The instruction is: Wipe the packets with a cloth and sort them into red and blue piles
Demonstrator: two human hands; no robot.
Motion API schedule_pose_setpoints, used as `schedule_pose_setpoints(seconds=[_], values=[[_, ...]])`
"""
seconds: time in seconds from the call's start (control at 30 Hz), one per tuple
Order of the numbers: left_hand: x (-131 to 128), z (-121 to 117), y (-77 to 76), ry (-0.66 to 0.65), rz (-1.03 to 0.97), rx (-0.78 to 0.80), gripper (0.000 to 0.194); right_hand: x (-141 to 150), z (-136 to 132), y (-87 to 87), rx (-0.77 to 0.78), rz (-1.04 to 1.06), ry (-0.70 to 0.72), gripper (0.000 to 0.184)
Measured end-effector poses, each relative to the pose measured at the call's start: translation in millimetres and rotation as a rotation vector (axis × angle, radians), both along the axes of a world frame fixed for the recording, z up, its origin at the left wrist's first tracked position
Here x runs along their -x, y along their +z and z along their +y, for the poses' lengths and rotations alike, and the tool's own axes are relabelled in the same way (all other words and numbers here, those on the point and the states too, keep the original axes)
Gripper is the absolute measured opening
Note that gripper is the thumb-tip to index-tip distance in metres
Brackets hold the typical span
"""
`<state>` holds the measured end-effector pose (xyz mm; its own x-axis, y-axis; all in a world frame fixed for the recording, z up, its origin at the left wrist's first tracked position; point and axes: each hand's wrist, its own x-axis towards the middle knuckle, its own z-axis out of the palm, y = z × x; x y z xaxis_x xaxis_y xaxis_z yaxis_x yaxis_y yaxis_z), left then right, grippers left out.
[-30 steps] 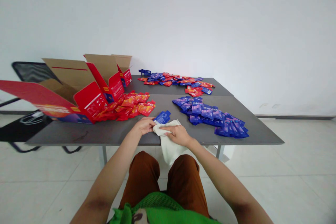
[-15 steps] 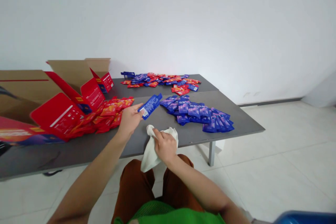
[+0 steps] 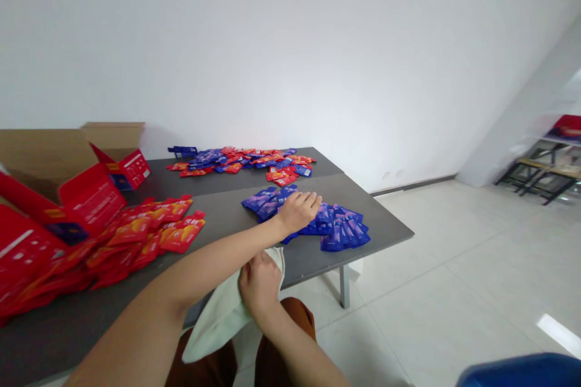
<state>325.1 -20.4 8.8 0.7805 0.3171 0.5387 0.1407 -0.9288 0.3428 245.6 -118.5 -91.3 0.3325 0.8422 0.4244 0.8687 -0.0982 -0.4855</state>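
Note:
My left hand [image 3: 299, 211] is over the pile of blue-purple packets [image 3: 344, 233], its fingers curled down. Whatever lies under those fingers is hidden. Close to my body, my right hand [image 3: 261, 284] is closed on a pale cloth bag [image 3: 220, 314], which hangs over the table's front edge above my knees. My left forearm crosses in front of part of the table. A heap of red-orange packets [image 3: 181, 234] lies to the left.
Open red cartons [image 3: 91, 196] stand at the left of the dark table [image 3: 381, 224]. Mixed red and blue packets [image 3: 245, 160] lie at the back by the wall. A blue rounded object [image 3: 521, 370] is at the lower right, and stools [image 3: 544, 172] stand farther off.
My left hand has moved right to the blue-purple pile; the blue packet seen in it before no longer shows. The view has turned right. My right hand still grips the cloth bag.

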Motion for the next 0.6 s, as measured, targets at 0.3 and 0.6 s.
schedule_pose_setpoints(seconds=[0.3,0.6], values=[[-23,12,-21.6,0.052,0.424,-0.186,0.025,-13,-5,-8.6,0.002,-0.028,-0.020,0.012],[18,90,12.8,0.211,0.118,0.238,0.020,-12,-8,-2.8,-0.038,0.035,0.036,0.034]])
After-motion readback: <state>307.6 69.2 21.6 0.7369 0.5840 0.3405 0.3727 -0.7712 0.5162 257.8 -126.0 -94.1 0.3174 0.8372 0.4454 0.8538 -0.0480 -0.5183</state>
